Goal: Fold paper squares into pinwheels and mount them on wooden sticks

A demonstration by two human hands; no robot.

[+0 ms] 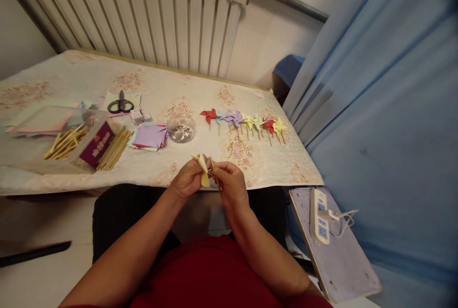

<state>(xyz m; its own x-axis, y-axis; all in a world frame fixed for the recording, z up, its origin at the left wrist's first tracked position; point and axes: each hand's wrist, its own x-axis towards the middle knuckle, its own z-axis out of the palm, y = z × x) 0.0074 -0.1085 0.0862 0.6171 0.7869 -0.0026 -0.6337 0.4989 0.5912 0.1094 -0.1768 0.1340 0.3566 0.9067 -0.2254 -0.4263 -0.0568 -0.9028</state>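
Below a white radiator (pixel 179 16), floral-clothed table (pixel 161 93).

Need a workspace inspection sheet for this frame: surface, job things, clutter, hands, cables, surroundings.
Surface: table under a floral cloth.
Job's things: pale yellow folded paper held with a wooden stick; finished pinwheels in a row.
Clutter: scissors, coloured paper stack, clear bowl, sticks, clear tray.
Hands: left hand and right hand both grip the paper.
Cables: power strip with white cord on a board.
Surroundings: radiator, blue curtain.
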